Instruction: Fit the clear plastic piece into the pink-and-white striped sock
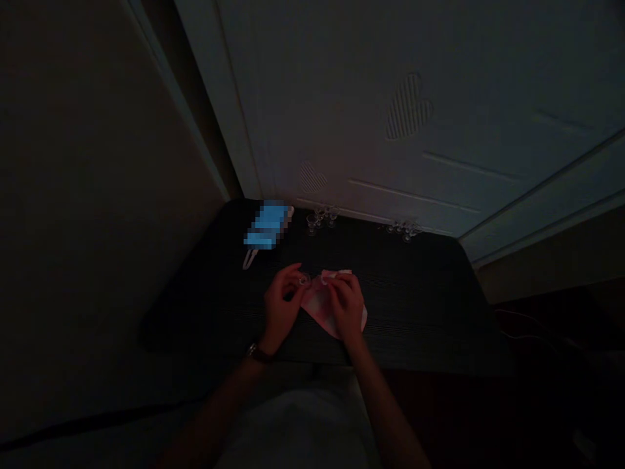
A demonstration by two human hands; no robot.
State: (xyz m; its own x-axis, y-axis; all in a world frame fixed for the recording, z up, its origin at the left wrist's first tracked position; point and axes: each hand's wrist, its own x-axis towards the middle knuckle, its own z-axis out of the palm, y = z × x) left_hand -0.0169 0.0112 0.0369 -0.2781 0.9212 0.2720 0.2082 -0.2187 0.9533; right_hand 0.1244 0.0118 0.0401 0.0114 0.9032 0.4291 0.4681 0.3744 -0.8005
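Note:
Between the thumb and fingers of my left hand (283,299) is a small clear glass (305,280), partly hidden by the fingertips. My right hand (346,303) pinches a pink and white cloth (319,305) close to the glass. Most of the cloth hangs or lies beneath my right hand, spread toward the left. In the dim light I cannot tell whether the cloth touches the glass. Both hands are over the dark table (415,306), near its front.
Several tiny clear glasses (312,225) are grouped at the table's back edge, and another cluster of small glasses (406,229) is farther right. A lit phone (268,225) with a strap lies at the back left. Behind stands a pale panel (351,117) with heart reliefs.

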